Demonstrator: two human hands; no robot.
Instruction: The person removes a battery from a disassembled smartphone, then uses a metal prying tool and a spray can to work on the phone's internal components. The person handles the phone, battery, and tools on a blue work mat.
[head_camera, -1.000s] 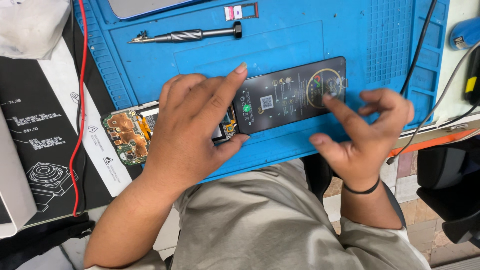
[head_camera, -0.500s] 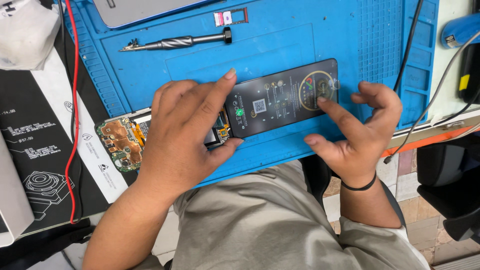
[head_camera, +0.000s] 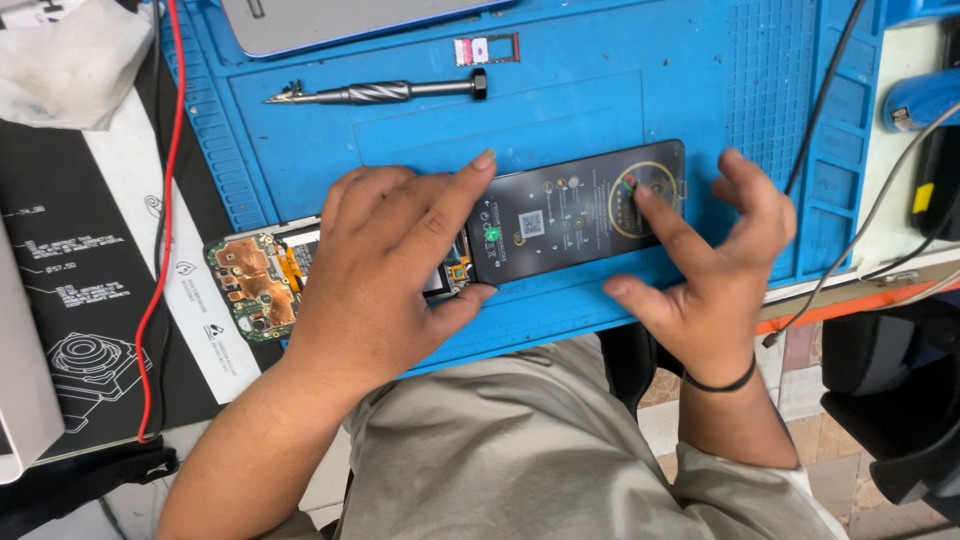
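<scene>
Right now the left hand lies flat over the opened phone on the blue mat, fingers spread, pinning it. Beside it, the right hand presses one fingertip on the phone's round coil, other fingers loose.

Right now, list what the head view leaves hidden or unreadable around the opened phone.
- Middle of the opened phone: covered by the left hand.
- Coil ring spot under the right hand: its forefinger hides it.
- Grey device at top: cut off by the frame edge.
- Parts on the circuit board: too small to tell.
- Tip of the screwdriver: too small to tell.
</scene>
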